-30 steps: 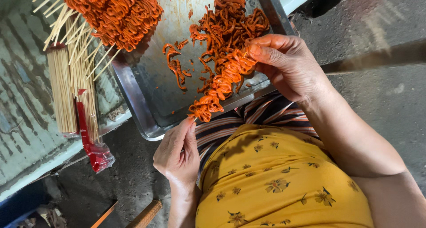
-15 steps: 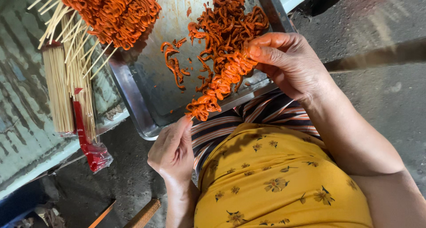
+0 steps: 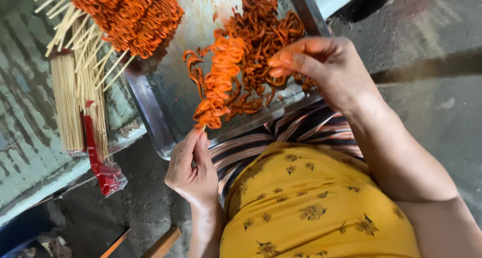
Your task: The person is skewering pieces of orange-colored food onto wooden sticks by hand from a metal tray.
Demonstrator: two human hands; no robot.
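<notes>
Left hand [image 3: 193,170] pinches the skewer [image 3: 217,84] by its bare end, holding it steady over the metal tray [image 3: 150,115]; right hand [image 3: 321,69] closes fingertips on a strip, feeding it on. Spare sticks [image 3: 68,102] lie beside.

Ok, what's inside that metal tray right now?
Inside the metal tray lies a loose heap of orange-red marinated strips, with a stack of finished skewers at its far end. The tray floor beneath both piles is covered, so anything underneath cannot be seen.
</notes>
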